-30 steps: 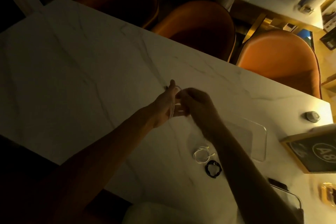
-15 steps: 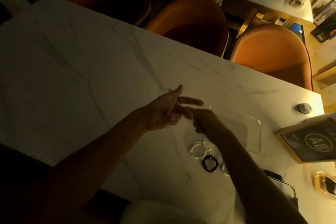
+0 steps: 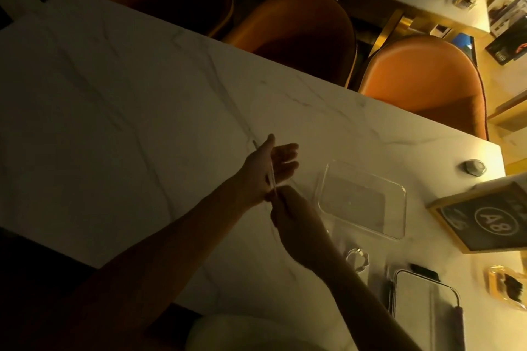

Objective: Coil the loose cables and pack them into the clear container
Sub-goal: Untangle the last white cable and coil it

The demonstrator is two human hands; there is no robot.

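Observation:
My left hand [image 3: 271,165] is held palm-up above the table with its fingers spread. A thin white cable [image 3: 272,177] runs across the palm, and one end sticks out past the thumb. My right hand [image 3: 296,216] pinches the same cable just below my left wrist. The clear container [image 3: 362,199] stands right of my hands with nothing visible inside it. A small pale coil [image 3: 358,260] lies on the table below the container. My right forearm hides the table in front of it.
The white marble table [image 3: 142,94] stretches far to the left. A framed "A8" sign [image 3: 484,222], a small grey round object [image 3: 474,167] and a clear lid with clips [image 3: 422,302] sit at the right. Orange chairs [image 3: 422,80] line the far edge.
My right hand has dropped from my left fingertips to below my left wrist, drawing the cable along the palm. The view has shifted, and my right arm now covers the white and black coils.

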